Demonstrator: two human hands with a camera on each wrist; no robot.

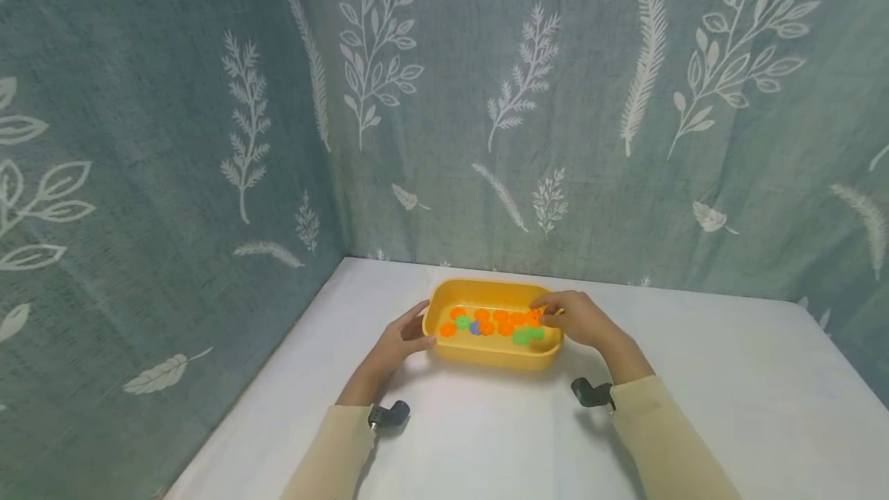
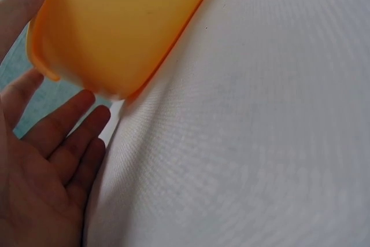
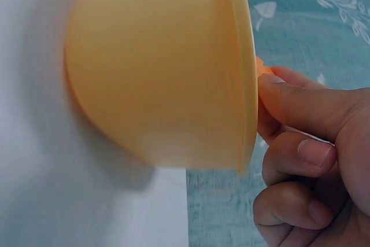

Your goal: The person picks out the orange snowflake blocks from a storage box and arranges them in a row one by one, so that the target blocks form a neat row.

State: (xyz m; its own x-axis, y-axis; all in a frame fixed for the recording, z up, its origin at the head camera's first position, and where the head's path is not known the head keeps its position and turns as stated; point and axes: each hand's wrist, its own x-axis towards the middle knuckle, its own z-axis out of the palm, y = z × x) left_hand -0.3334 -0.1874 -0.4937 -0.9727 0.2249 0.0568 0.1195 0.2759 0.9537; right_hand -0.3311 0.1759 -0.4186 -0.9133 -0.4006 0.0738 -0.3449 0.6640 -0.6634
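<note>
Head view: on a white table (image 1: pixel 486 430), a yellow tray (image 1: pixel 496 357) holds orange pieces (image 1: pixel 487 328), green pieces (image 1: pixel 522 337) and a blue piece (image 1: pixel 474 328). The left hand (image 1: pixel 394 344) is at the tray's left end, the right hand (image 1: pixel 582 320) at its right.

Left wrist view: relaxed, spread fingers touch the tray's end.

Right wrist view: thumb and forefinger pinch a held orange piece (image 3: pixel 262 67) beside the tray's rim.

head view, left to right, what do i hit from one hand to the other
Left hand, leftmost orange piece, small green piece, blue piece, middle orange pieces, larger green piece, right hand.
</note>
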